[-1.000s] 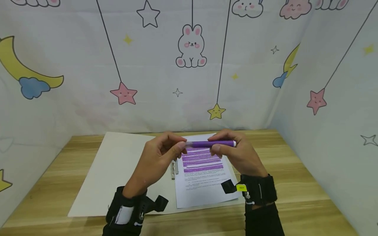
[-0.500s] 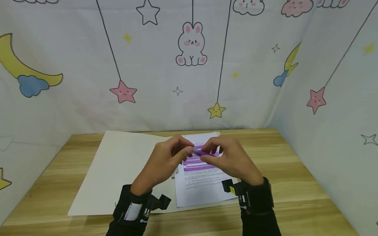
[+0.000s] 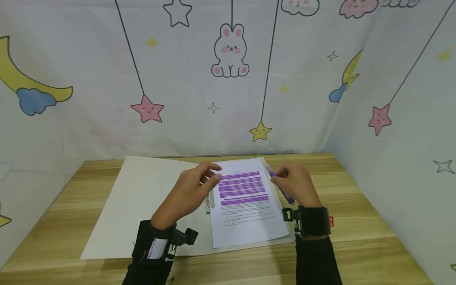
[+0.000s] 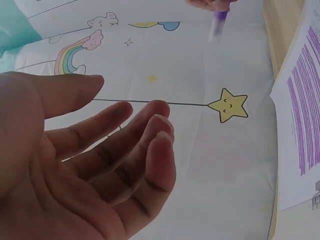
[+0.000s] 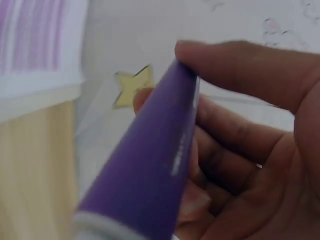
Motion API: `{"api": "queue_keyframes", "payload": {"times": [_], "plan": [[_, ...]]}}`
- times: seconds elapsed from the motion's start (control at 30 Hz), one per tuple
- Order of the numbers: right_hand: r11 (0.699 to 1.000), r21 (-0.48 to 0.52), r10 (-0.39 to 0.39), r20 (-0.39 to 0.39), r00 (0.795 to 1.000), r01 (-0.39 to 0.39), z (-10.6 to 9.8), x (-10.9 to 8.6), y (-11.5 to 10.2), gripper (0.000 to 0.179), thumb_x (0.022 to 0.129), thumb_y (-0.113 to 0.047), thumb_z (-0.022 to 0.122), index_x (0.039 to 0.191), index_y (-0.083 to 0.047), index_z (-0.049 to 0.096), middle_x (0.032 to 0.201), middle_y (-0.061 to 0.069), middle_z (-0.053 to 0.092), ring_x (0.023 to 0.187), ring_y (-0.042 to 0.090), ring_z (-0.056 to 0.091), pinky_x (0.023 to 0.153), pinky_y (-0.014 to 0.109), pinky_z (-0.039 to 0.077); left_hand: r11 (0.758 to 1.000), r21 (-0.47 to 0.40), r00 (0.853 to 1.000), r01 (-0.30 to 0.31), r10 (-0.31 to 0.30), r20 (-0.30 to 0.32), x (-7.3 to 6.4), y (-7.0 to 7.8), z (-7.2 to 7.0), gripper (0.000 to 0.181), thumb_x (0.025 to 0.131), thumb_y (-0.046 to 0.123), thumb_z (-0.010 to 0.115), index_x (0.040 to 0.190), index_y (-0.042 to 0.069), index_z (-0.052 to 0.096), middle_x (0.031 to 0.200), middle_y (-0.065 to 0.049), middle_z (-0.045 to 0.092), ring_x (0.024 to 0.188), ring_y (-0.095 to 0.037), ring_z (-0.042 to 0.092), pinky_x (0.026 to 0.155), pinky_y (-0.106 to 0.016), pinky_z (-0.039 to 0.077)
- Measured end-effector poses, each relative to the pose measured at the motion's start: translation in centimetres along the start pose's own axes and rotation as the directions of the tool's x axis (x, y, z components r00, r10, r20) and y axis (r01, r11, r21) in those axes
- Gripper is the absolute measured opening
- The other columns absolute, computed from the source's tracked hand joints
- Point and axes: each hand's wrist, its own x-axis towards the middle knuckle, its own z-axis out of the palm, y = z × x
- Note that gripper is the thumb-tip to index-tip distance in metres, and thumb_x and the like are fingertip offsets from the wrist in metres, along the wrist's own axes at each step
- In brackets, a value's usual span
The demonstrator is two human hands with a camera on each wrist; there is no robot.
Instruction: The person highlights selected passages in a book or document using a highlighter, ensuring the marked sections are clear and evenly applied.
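My right hand (image 3: 293, 183) pinches a purple marker (image 3: 286, 196) between thumb and fingers, just beyond the right edge of the printed sheet (image 3: 246, 231). The marker slants, its pale translucent end pointing up and left; its purple barrel (image 5: 145, 155) looms large in the right wrist view. Purple lines cover the upper text of the sheet. My left hand (image 3: 190, 192) hovers over the sheet's left edge and the folder, fingers loosely curved, thumb apart, holding nothing. In the left wrist view its palm and fingers (image 4: 160, 165) show plainly, with no object among them.
The sheet lies on the right half of an opened cream folder (image 3: 142, 209), beside a metal clip (image 3: 208, 204) at the fold. Wooden tabletop (image 3: 356, 237) surrounds it. White printed cloth (image 3: 185, 79) walls off the back and sides.
The left hand has let go of the marker's pale end and shifted slightly left. The right hand has carried the marker rightward, off the sheet, and turned it to a steeper slant.
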Motion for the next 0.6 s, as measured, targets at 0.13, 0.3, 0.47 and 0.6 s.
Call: {"api": "queue_keyframes", "payload": {"times": [0.13, 0.3, 0.47, 0.6], "plan": [[0.988, 0.008, 0.157, -0.02, 0.987, -0.157, 0.3, 0.6, 2.5, 0.017, 0.09, -0.013, 0.074, 0.092, 0.004, 0.071, 0.085, 0.015, 0.066, 0.07, 0.027, 0.06, 0.057, 0.035, 0.054, 1.0, 0.011, 1.0, 0.013, -0.013, -0.008, 0.1, -0.5, -0.1, 0.029, 0.102, 0.019, 0.061, 0.128, 0.008, 0.063, 0.099, -0.002, 0.069, 0.085, -0.015, 0.065, 0.068, -0.032, 0.054], [0.966, -0.009, 0.258, -0.011, 0.966, -0.259, 1.2, 0.8, 5.1, 0.02, 0.086, -0.012, 0.075, 0.089, 0.008, 0.071, 0.081, 0.016, 0.066, 0.071, 0.029, 0.061, 0.056, 0.036, 0.053, 0.998, 0.019, 0.998, 0.066, -0.066, 0.001, 0.5, -2.0, 0.4, 0.028, 0.102, 0.019, 0.061, 0.127, 0.008, 0.064, 0.099, -0.004, 0.069, 0.085, -0.017, 0.064, 0.068, -0.032, 0.054], [0.948, -0.042, 0.312, -0.063, 0.948, -0.315, 2.3, 0.9, 7.2, 0.029, 0.086, -0.016, 0.072, 0.065, 0.001, 0.063, 0.062, 0.01, 0.06, 0.056, 0.025, 0.057, 0.046, 0.034, 0.047, 0.986, 0.054, 0.987, 0.161, -0.161, 0.005, 0.6, -4.0, 0.7, 0.028, 0.102, 0.021, 0.061, 0.127, 0.009, 0.065, 0.103, -0.005, 0.069, 0.087, -0.019, 0.064, 0.07, -0.032, 0.056], [0.937, -0.059, 0.336, -0.113, 0.935, -0.344, 2.7, 1.0, 8.2, 0.035, 0.085, -0.017, 0.073, 0.058, -0.006, 0.053, 0.061, 0.009, 0.056, 0.056, 0.026, 0.055, 0.046, 0.035, 0.043, 0.977, 0.068, 0.98, 0.201, -0.201, -0.009, 0.7, -5.3, 0.6, 0.028, 0.102, 0.021, 0.06, 0.127, 0.008, 0.065, 0.104, -0.007, 0.069, 0.089, -0.021, 0.064, 0.071, -0.034, 0.056]]}}
